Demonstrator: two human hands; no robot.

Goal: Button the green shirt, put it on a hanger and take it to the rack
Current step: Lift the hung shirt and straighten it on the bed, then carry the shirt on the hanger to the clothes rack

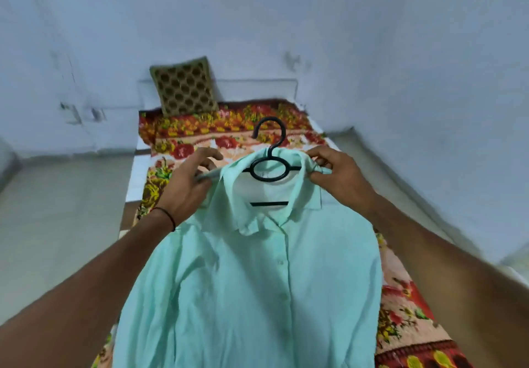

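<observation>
Green shirt (252, 281) hangs buttoned on black hanger (270, 153). Left hand (189, 184) grips shoulder cloth left of hanger; right hand (340, 176) pinches bunched collar right of it. Floral bedspread (183, 133) behind hanger.

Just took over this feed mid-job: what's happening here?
A person holds the green shirt over a floral-covered bed, with a black hanger inside its collar. The left hand and right hand each pinch the fabric at a shoulder, apparently settling it. The front looks buttoned. No rack is in view.
</observation>
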